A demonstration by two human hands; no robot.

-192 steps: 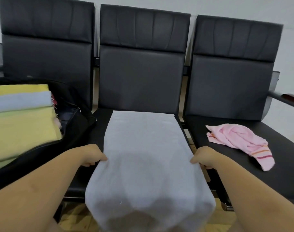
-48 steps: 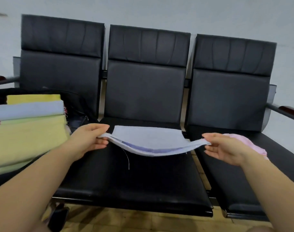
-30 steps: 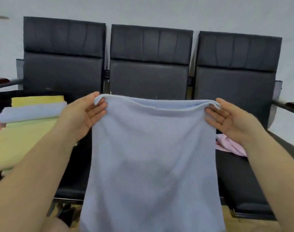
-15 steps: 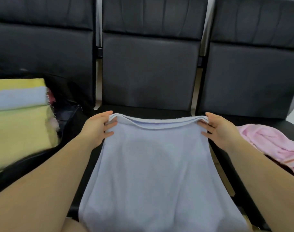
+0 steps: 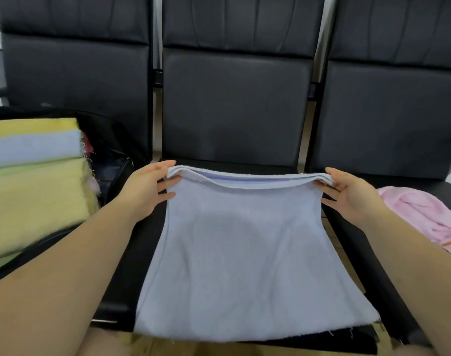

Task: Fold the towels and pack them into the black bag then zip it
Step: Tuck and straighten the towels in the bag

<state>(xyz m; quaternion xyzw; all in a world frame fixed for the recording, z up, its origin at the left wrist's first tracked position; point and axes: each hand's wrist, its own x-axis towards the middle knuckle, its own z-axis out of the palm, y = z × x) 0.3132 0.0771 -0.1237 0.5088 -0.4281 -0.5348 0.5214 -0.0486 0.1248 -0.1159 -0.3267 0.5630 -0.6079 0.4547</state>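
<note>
Lowered since the previous frame, the blue towel [image 5: 245, 253] now lies on the middle seat [image 5: 147, 242]. Left hand [image 5: 146, 192] and right hand [image 5: 352, 196] pinch its far corners, forearms extended. Long axis runs toward the person, doubled far edge facing the backrest. Black bag [image 5: 111, 155] sits left.

Both forearms extend forward from the lower corners of the view, converging slightly. The left hand [image 5: 144, 191] and the right hand [image 5: 352, 196] are level, palms facing each other. Each pinches one upper corner of the towel [image 5: 245, 247] between thumb and fingers.
</note>
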